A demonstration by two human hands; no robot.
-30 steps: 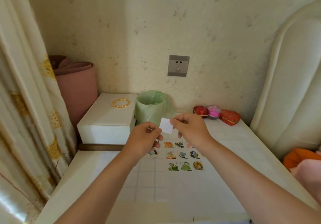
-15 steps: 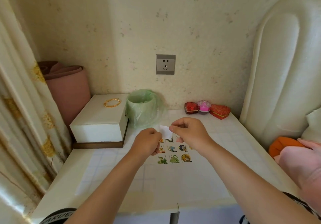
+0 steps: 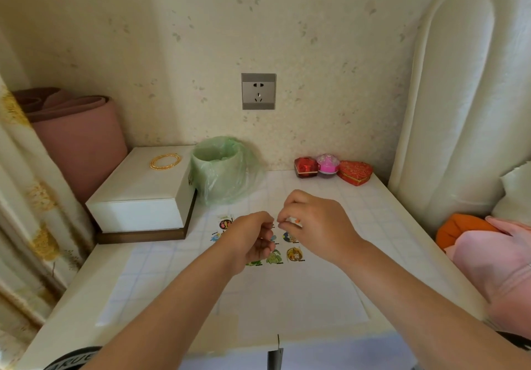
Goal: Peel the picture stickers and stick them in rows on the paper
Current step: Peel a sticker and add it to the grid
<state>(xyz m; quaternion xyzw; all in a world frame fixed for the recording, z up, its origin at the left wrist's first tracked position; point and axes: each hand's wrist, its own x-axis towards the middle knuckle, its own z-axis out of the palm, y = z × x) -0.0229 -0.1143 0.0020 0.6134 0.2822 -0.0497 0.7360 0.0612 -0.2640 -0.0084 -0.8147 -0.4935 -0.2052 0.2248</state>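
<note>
Pinched sticker in right hand fingers over rows on paper, mid-tabletop. Curled left hand fingers just left; could not tell any hold.

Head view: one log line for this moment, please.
right hand: pinches sticker | left hand: curled, hold unclear | paper: stuck stickers in rows

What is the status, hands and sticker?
Right hand pinches sticker. Left hand curled, hold unclear. Rows begun on paper. Nothing in the way.
</note>
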